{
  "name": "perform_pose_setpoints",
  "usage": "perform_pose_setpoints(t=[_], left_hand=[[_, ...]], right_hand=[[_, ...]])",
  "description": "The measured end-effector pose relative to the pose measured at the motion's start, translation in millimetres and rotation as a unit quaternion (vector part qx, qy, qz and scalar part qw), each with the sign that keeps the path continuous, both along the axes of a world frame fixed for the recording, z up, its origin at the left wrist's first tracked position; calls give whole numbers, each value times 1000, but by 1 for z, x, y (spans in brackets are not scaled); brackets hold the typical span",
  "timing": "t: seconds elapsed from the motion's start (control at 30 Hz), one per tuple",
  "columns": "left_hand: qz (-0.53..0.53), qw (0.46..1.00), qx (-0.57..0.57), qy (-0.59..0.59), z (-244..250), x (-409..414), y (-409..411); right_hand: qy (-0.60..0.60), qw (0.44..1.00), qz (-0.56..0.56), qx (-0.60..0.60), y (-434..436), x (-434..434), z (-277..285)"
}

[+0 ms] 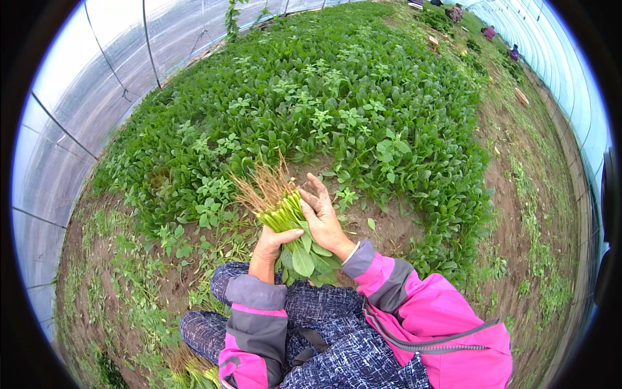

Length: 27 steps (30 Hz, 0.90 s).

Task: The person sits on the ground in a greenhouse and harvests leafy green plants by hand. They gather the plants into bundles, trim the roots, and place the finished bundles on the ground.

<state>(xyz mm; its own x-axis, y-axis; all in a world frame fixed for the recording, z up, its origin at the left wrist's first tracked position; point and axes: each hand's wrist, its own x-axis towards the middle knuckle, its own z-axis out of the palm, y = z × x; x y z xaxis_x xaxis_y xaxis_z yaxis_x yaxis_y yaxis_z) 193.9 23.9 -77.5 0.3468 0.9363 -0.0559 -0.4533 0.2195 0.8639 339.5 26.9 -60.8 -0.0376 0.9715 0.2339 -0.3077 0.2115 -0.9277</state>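
A bunch of leafy greens (pixel 302 260), which look like spinach, is held over my lap with its pale green stems packed together. Thin brown roots (pixel 265 187) fan out at the far end, and the broad leaves hang toward me. My left hand (pixel 273 243) wraps around the stems from the left, its thumb lying across them. On the other side, my right hand (pixel 322 219) rests against the bunch near the root ends, soil on its extended fingers. Its palm is partly turned to the bunch, and I see nothing gripped in it.
Dense growing greens (pixel 311 97) fill the bed ahead. Bare soil (pixel 388 226) lies just beyond my hands. More pulled greens (pixel 192 372) lie at lower left. Plastic greenhouse walls (pixel 63 116) curve along both sides. Several people, one a crouched person (pixel 488 32), are far off at upper right.
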Motion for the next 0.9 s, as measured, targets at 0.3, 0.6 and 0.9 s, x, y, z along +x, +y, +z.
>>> perform_pose_setpoints(t=[0.3,0.6,0.9], left_hand=[[-23,994,-89,55,11,18,-7],[-126,974,4,187,-4,37,9],[176,979,-55,-86,-11,-12,45]], right_hand=[[-78,990,106,-51,18,39,-8],[353,888,-152,-251,5,87,-58],[-639,706,34,-305,-115,205,-266]])
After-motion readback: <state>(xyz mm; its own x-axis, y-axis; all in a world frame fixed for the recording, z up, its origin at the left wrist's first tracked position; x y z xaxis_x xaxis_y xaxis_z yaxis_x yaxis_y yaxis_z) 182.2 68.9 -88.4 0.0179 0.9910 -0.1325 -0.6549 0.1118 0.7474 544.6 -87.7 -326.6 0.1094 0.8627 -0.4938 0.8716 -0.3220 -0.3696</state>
